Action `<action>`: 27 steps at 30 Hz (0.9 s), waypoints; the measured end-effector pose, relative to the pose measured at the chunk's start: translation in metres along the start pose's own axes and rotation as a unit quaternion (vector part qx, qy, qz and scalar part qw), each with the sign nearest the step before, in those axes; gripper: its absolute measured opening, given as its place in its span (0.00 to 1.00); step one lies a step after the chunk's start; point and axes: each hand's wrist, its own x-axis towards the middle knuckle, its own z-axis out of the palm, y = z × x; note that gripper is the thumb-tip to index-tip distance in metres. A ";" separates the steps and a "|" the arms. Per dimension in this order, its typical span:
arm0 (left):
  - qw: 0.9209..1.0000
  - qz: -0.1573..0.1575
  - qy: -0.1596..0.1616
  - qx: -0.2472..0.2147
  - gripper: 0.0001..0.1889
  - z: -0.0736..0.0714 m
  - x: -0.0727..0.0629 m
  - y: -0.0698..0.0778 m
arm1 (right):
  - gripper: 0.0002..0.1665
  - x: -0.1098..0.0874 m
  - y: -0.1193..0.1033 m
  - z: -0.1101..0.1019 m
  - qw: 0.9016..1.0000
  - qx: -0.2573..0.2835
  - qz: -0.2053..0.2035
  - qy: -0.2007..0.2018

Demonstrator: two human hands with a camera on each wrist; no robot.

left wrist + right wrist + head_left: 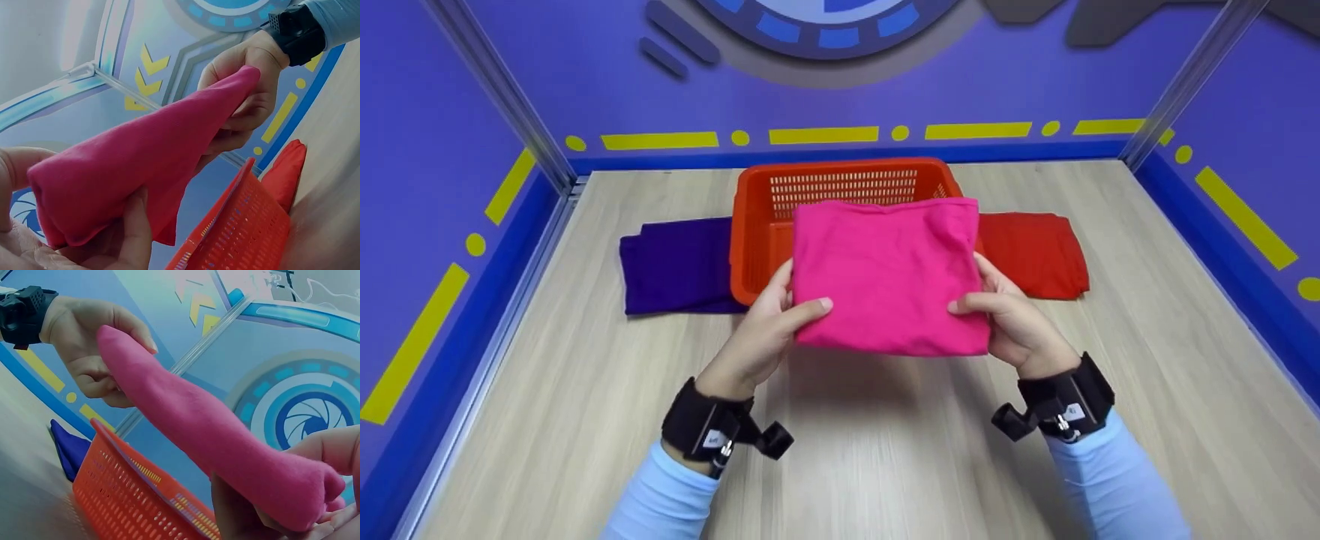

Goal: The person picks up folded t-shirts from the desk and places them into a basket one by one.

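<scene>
A folded pink cloth (889, 281) is held up above the table by both hands, partly in front of an orange-red plastic basket (750, 225). The left hand (765, 322) grips its left edge, thumb on top and fingers beneath. At the opposite edge the right hand (1016, 322) pinches it the same way. Both wrist views show the pink cloth (129, 152) edge-on, its folded layers between thumb and fingers. In the right wrist view the cloth (191, 416) hangs higher than the basket (124, 484). Most of the fingers are hidden under the cloth in the head view.
Left of the basket lies a folded purple cloth (679, 266) on the wooden table (585, 420). A folded red cloth (1031, 255) lies to its right. Blue-purple panels (840, 97) with yellow marks enclose the back and sides.
</scene>
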 end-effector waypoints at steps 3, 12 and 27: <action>1.000 0.002 0.017 0.006 0.43 -0.003 0.009 0.000 | 0.47 0.009 -0.002 0.001 1.000 0.009 -0.003 0.008; 0.999 -0.004 0.048 -0.010 0.43 -0.012 0.032 0.001 | 0.41 0.039 -0.012 0.000 0.998 0.034 0.019 0.040; 0.990 -0.002 0.102 0.092 0.43 -0.038 0.078 -0.002 | 0.44 0.087 -0.029 -0.003 0.992 0.082 0.080 0.056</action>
